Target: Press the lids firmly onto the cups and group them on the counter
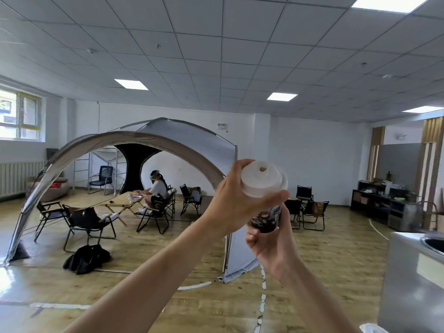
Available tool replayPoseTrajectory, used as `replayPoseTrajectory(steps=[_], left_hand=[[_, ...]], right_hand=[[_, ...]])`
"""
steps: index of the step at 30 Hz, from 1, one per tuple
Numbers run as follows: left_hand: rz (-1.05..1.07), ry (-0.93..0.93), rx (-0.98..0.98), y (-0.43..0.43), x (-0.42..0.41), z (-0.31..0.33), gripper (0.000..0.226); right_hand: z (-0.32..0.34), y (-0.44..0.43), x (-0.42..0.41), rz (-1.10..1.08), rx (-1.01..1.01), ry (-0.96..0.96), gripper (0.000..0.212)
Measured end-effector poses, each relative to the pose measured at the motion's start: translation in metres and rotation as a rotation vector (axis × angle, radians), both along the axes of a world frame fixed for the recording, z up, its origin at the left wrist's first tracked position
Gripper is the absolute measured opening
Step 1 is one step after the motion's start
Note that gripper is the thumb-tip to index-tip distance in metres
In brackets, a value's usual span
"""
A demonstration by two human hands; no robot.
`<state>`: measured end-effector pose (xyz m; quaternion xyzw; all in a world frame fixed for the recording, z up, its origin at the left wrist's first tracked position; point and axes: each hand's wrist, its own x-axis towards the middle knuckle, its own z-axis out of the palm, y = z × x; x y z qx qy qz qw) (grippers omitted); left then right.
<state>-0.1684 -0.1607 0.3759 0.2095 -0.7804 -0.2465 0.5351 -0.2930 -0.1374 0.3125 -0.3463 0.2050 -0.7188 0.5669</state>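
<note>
Behind, a grey dome tent (192, 150) is standing. The left hand (230, 203) is clasping the white plastic lid (262, 181), and the right hand (271, 251) is gripping the dark printed paper cup (266, 217) low down. Probably light and crushable, it is best squeezed at the stiff rim.

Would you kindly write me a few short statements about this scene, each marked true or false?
1. The left hand grips the white lid. True.
2. The cup stands on the counter. False: both hands hold it in the air, left of the counter.
3. The right hand holds the cup's dark printed body from below. True.
4. The lid's top is fully closed. False: a small sip hole shows in it.
5. A sink is set into the counter. True.
</note>
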Motion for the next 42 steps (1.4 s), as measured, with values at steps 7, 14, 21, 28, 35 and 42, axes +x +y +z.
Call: replayPoseTrajectory(steps=[7,14,21,28,35,42], left_hand=[[-0.077,0.284,0.234,-0.002,0.006,0.012,0.079],[-0.203,0.408,0.450,-0.010,-0.002,0.012,0.087],[-0.421,0.441,0.652,-0.006,0.001,0.017,0.114],[-0.514,0.470,0.663,-0.007,0.000,0.013,0.084],[-0.342,0.523,0.520,-0.013,-0.010,0.006,0.096],[-0.623,0.379,0.529,-0.018,-0.002,-0.001,0.103]], right_hand=[[-0.007,0.013,0.010,-0.087,-0.137,0.236,0.082],[-0.007,0.019,0.011,-0.091,-0.169,0.314,0.080],[-0.003,0.024,0.012,-0.088,-0.157,0.416,0.081],[-0.005,0.028,0.015,-0.019,-0.175,0.370,0.068],[-0.011,0.026,0.019,0.098,-0.107,0.256,0.064],[-0.015,0.024,0.020,0.135,-0.133,0.187,0.062]])
